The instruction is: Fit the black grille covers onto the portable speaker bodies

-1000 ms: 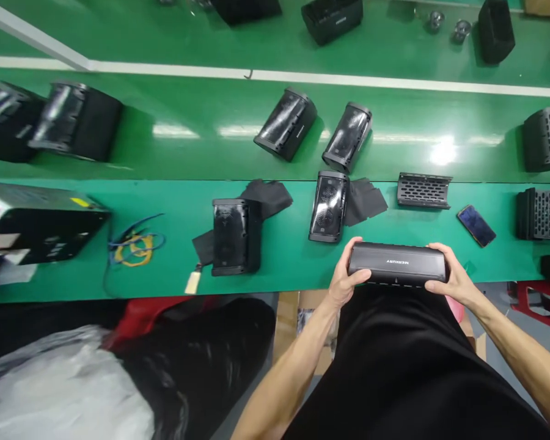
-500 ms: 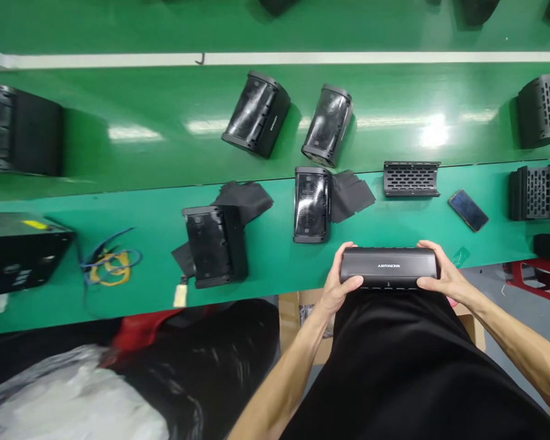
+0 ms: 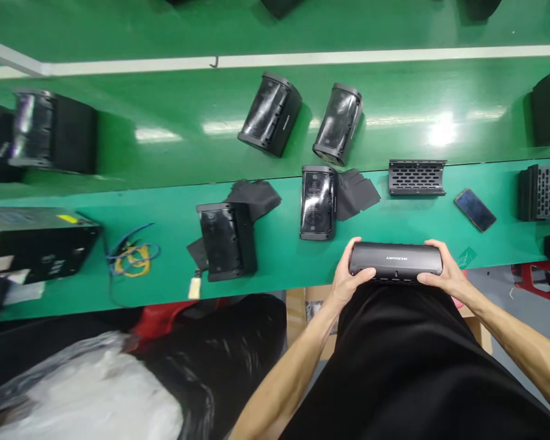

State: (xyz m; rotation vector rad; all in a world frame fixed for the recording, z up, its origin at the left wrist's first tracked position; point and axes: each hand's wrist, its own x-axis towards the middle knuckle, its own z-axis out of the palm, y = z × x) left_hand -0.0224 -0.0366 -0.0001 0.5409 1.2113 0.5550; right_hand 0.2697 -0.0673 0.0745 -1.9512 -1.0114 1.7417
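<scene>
A black speaker housing [image 3: 395, 261] marked MERKURY lies lengthwise between my hands at the bench's near edge. Its lettering appears upside down from here. My left hand [image 3: 349, 272] grips the left end, thumb on the near side. My right hand [image 3: 442, 269] is closed round the other end in the same way. Beyond them on the bench is an upright black speaker [image 3: 318, 203] with a glossy front, beside dark cloth sheets [image 3: 357, 194]. A black slotted grille [image 3: 417, 177] lies farther right, near a phone [image 3: 475, 209]. The underside of the held housing is hidden.
Another speaker [image 3: 227, 241] stands left, with a brush [image 3: 195, 285] near it. Blue and yellow cable [image 3: 132, 260] lies beside a black box [image 3: 41, 244]. Two speakers [image 3: 270, 114] stand on the far green surface. A red stool [image 3: 543, 282] is at right, a plastic-covered bundle [image 3: 96, 397] lower left.
The view has shifted a little to the left, so the bench items appear farther right. Both hands keep hold of the housing, which is tilted slightly.
</scene>
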